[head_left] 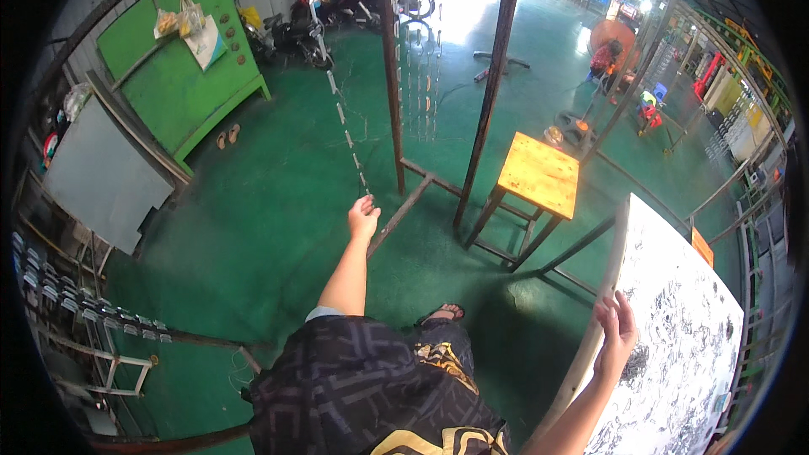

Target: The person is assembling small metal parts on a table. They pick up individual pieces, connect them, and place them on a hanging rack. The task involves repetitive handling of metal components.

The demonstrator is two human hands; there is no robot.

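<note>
My left hand (364, 217) is stretched out ahead with its fingers closed on the lower end of a hanging strand of small metal pieces (344, 122). The strand runs upward at a slant, its pale flat pieces spaced one above another. At the right, my right hand (618, 335) is raised over the near edge of a white-topped table (645, 240), fingers apart and slightly curled, with nothing visible in them. Many small dark shapes (674, 345) cover the table top; whether they are loose parts or marks I cannot tell.
A dark metal frame (390, 76) with upright posts stands ahead, more strands (419, 84) hanging at it. A yellow-topped stool (539, 175) is right of it. Strung metal pieces (84, 303) hang at the left. A green cabinet (181, 59), motorbikes (337, 0) and a person (607, 57) are farther off.
</note>
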